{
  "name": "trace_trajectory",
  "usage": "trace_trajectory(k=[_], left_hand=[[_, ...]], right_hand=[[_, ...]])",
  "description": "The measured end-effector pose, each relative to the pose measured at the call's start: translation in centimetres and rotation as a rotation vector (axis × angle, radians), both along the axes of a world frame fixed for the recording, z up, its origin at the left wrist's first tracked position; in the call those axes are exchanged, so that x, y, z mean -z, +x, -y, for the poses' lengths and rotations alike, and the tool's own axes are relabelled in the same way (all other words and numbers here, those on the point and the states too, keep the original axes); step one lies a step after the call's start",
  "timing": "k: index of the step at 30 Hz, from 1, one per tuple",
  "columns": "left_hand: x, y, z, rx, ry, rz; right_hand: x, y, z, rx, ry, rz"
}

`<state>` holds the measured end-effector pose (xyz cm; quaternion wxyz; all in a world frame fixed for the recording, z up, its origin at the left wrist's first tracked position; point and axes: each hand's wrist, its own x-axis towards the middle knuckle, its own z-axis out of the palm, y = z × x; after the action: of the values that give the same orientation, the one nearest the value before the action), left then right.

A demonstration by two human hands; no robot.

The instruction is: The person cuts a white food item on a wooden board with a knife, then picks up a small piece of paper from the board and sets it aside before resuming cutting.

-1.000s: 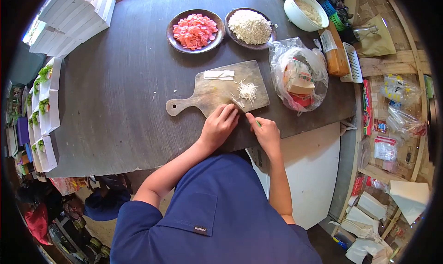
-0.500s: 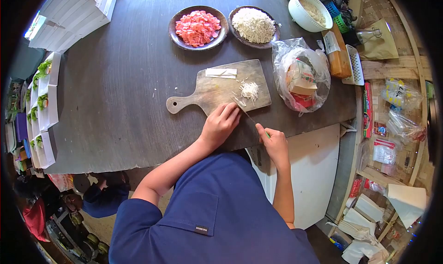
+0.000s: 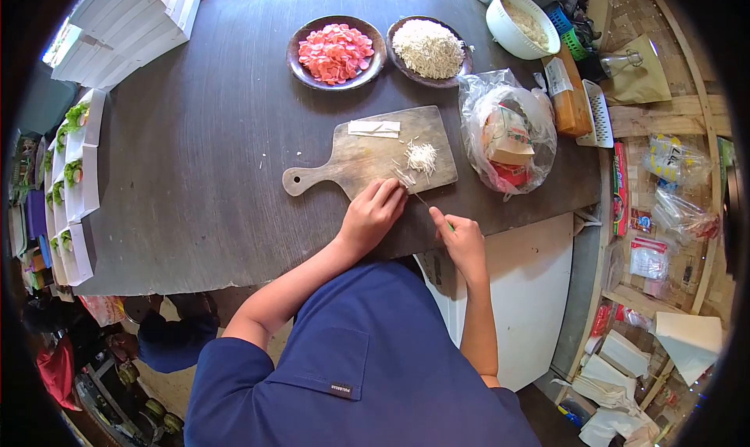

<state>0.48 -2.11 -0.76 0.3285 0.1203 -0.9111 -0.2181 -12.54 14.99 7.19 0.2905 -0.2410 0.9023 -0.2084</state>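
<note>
A wooden cutting board (image 3: 363, 154) lies near the table's front edge. My left hand (image 3: 375, 212) rests at its front edge with fingers bent and pressed together; whatever lies under the fingertips is hidden. My right hand (image 3: 459, 240) is wrapped round the green handle of a knife (image 3: 419, 199), its blade pointing toward my left fingertips. Beyond the blade, a small pile of thin white shreds (image 3: 422, 159) sits on the board, with loose shreds beside it. White strips (image 3: 374, 128) lie at the board's far left part.
Behind the board stand a bowl of pink slices (image 3: 336, 54) and a bowl of white shreds (image 3: 429, 48). A plastic bag (image 3: 509, 138) sits right of the board. White boxes with greens (image 3: 74, 173) line the left edge.
The view has shifted slightly. Both hands stay at nearly the same places, and a few more loose shreds show near my left fingertips.
</note>
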Motion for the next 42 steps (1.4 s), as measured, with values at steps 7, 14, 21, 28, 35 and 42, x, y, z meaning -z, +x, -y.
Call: trace_trajectory(k=[7,14,21,28,35,42], left_hand=[[0.0,0.1,-0.2,-0.01,0.032,0.014],[-0.6,0.1,-0.1,0.005,0.027,0.02],[-0.3,0.1,-0.2,0.001,0.022,0.01],[-0.1,0.2,-0.2,0.004,0.015,0.024],[-0.2,0.2,-0.2,0.002,0.023,0.021],[-0.1,0.3,0.0,-0.009,-0.024,0.023]], right_hand=[[0.3,0.1,-1.5,0.003,-0.006,0.007],[2.1,0.4,0.5,-0.035,-0.04,-0.094],[0.2,-0.2,0.2,0.013,-0.022,-0.007],[0.1,0.5,-1.4,0.02,0.003,0.014],[0.2,-0.1,-0.9,-0.04,0.111,-0.036],[2.0,0.1,0.7,0.017,-0.077,0.035]])
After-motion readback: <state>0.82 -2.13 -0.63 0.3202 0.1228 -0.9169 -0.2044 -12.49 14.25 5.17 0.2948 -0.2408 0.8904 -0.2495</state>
